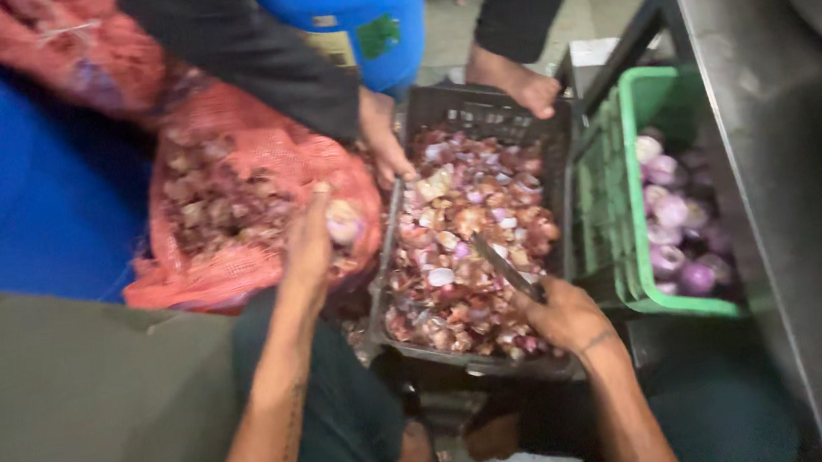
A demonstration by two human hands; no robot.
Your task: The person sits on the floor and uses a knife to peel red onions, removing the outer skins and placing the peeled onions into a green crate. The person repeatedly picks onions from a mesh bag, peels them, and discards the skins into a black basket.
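Onion (pixel 343 221), pale and partly skinned, sits in your left hand (pixel 309 250), fingers curled around it so it shows just past your fingertips, right over the open mouth of the red mesh sack (pixel 231 207) of unpeeled onions. Your right hand (pixel 562 315) is closed around the handle of a knife (pixel 503 265), whose blade points up and away from your knuckles over the dark crate (pixel 480 116) of onion skins and trimmings. Beyond that hand's far side stands a green crate (pixel 626 192) holding peeled purple onions. Ahead of your left hand, another person's hand (pixel 386 144) rests on the dark crate's near rim, a bare foot (pixel 517 83) beside it.
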